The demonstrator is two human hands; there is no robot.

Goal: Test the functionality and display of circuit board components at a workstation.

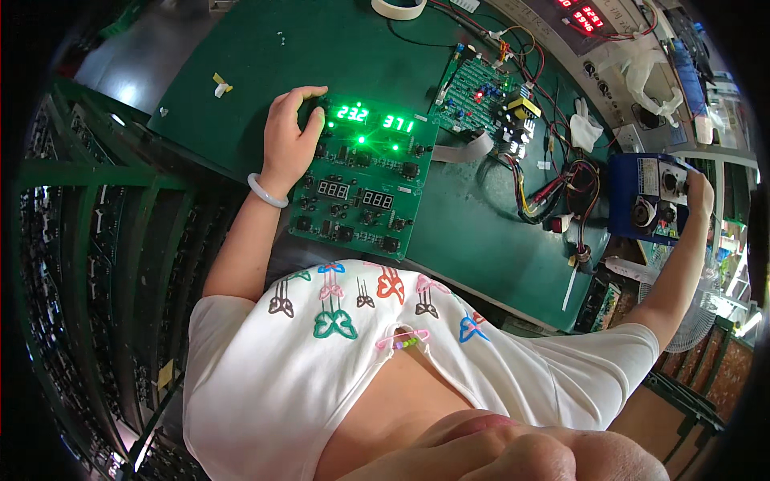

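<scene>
A green display circuit board [353, 184] lies at the bench's near edge, its upper pair of digit displays lit green and its lower pair dark. My left hand [290, 128] is at the board's upper left corner, thumb and forefinger around a small dark part there. Far to the right, my right hand [699, 195] reaches a blue box [626, 192] with a pale panel and round dials. Its fingers are curled at a knob on the panel's right side, and the fingertips are partly hidden. A grey ribbon cable [465, 150] runs from the display board to a second green circuit board [469, 92].
Bundled wires [561, 188] with connectors lie on the green bench [493, 264] between the boards and the blue box. A roll of tape [399, 8] sits at the back. Behind stands an instrument panel [553, 40] with red digits. Racks of circuit boards [96, 240] stand left.
</scene>
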